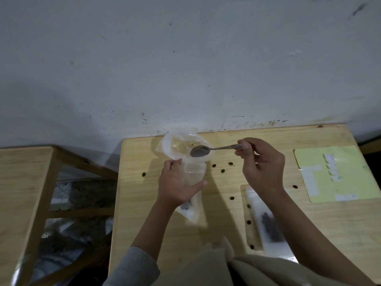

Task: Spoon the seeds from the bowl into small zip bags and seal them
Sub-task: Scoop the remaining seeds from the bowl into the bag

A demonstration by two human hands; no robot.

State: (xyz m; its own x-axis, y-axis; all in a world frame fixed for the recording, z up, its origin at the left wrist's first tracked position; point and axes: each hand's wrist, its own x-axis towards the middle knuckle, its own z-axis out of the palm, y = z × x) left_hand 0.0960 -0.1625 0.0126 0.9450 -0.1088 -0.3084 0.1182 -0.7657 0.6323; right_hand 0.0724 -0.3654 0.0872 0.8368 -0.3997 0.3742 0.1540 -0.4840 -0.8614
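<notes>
Near the middle of the frame we see a small clear zip bag (190, 172) held upright over the wooden table (222, 205), its mouth spread wide and crumpled toward the wall. The plastic is thin and see-through, and a little cluster of dark seeds (185, 206) sits near its bottom corner. The left hand (177, 186) wraps its fingers and thumb round the bag's middle. The right hand (261, 162) pinches the handle of a metal spoon (203, 151), whose bowl, dark with what looks like seeds, hangs at the bag's open mouth.

At lower right a second clear bag (268, 223) lies flat on the table with a dark clump of seeds inside; the right forearm crosses its upper part. A few loose seeds (222, 170) dot the tabletop. We cannot make out whether the lying bag is sealed. The pale yellow sheet (338, 174) at the right edge carries white labels too blurred to read. Beige cloth (237, 269) covers the table's near edge.
</notes>
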